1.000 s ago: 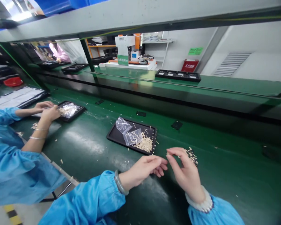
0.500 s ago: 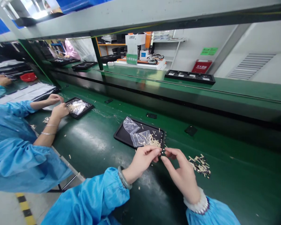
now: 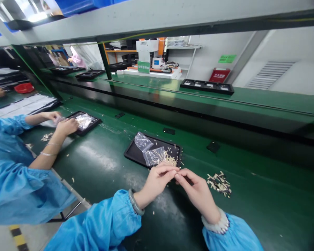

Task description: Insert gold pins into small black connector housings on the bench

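My left hand [image 3: 159, 178] and my right hand [image 3: 197, 191] meet at their fingertips just off the near right corner of a black tray [image 3: 133, 152]. Both are closed in a pinch, and whatever lies between the fingers is too small and covered to make out. In the tray are two clear plastic bags [image 3: 154, 156] and a heap of small cream-coloured strips [image 3: 170, 159], some spilling over its right rim. To the right of my right hand, a loose pile of cream and dark little pieces [image 3: 219, 184] rests on the green tabletop [image 3: 267, 202].
Small flat black pieces [image 3: 169, 131] lie behind the tray. At left, a co-worker's hands [image 3: 65, 126] work over another black tray [image 3: 87, 131]. A raised green shelf [image 3: 261, 99] runs along the back, carrying a long black tray [image 3: 206, 87] and a white machine [image 3: 148, 52].
My right hand has moved left and its fingers have closed against those of my left hand, covering the small dark piece seen there before. The co-worker's hands have shifted, and the view has moved slightly.
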Demonstrator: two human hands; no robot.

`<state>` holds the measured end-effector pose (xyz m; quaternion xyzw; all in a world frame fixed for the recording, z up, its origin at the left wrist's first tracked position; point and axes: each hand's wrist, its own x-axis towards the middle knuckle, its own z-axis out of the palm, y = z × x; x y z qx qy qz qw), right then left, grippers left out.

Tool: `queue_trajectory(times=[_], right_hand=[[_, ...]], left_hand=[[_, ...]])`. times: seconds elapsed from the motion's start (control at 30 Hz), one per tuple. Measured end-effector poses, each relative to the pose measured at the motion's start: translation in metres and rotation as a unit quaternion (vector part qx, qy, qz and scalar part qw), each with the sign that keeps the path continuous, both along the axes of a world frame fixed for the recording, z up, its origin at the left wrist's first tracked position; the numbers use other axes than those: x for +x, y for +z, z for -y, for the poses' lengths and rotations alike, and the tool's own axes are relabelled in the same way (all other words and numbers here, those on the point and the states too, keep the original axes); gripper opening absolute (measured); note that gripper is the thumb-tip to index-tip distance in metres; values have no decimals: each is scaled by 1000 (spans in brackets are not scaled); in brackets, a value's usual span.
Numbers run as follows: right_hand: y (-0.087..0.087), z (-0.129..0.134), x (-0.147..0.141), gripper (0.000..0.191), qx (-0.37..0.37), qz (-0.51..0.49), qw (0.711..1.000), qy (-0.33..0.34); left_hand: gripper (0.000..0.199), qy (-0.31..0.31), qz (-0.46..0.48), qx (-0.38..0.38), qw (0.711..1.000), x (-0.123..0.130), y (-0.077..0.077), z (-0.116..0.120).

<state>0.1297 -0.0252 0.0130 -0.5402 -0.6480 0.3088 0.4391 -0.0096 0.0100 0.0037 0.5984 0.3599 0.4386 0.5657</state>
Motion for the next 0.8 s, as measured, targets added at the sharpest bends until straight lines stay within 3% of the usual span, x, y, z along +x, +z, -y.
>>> queue_trajectory(times=[0.13, 0.2, 0.27, 0.37, 0.5, 0.63, 0.73, 0.8], right_hand=[[-12, 17, 29, 24, 57, 109, 991, -51], [-25, 28, 55, 23, 96, 225, 958, -148], [-39, 36, 83, 29, 80, 318, 912, -245], [-51, 40, 113, 37, 36, 381, 879, -285], [-48, 37, 122, 39, 8, 395, 879, -267], [-44, 40, 121, 38, -4, 341, 891, -300], [-52, 40, 125, 37, -9, 274, 914, -300], [-58, 29, 128, 33, 32, 233, 927, -293]], left_hand=[[32, -62, -53, 6, 997, 1, -3, 5], [37, -60, -78, 57, 993, 0, -2, 7], [31, -52, -107, 124, 985, -1, -1, 9], [23, -44, -152, 239, 958, -5, -2, 8], [25, -41, -199, 363, 909, -10, -8, -2], [25, -19, -226, 397, 889, -12, -8, -8], [25, -9, -242, 429, 870, -10, -10, -4], [24, -14, -263, 460, 848, -14, -17, -9]])
